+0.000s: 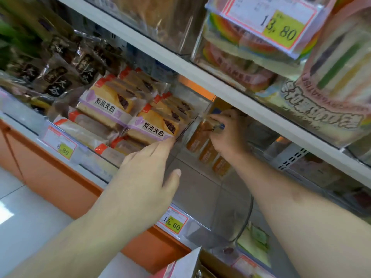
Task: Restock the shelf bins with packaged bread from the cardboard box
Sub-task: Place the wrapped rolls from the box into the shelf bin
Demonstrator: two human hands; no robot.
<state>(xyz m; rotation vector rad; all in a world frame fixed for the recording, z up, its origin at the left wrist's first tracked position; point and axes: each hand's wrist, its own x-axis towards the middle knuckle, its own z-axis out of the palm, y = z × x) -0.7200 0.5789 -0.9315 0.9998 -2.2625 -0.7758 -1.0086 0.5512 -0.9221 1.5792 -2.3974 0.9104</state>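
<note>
- We saw the right hand (226, 133) reaching deep into a clear shelf bin (200, 189), its fingers (215, 118) curled and pinching the top of an orange bread package (197, 137) that stood upright near the back of the bin.
- That package was the rearmost of a short row; two more orange packages (214, 159) stood in front of it along the bin's right side, just below the right wrist.
- The left hand (146, 173) lay against the clear divider wall (181, 137) between this bin and its neighbour; its fingers (160, 146) were straight and relaxed, holding nothing, the tips touching the top edge of the wall and the thumb spread toward the bin.
- The bin to the left held purple-rice sandwich bread packs (148, 127) stacked in rows, just beside the left fingertips.
- Further left we made out dark-wrapped packs (58, 77), blurred.
- A price tag reading 15.60 (173, 222) hung on the front of the bin, and another tag ending in .80 (60, 144) on the left bin.
- The shelf above (200, 77) carried rainbow-striped bread packs (331, 77) and a 13.80 tag (281, 27).
- The corner of a cardboard box (186, 263) showed at the bottom edge, well apart from both hands.
</note>
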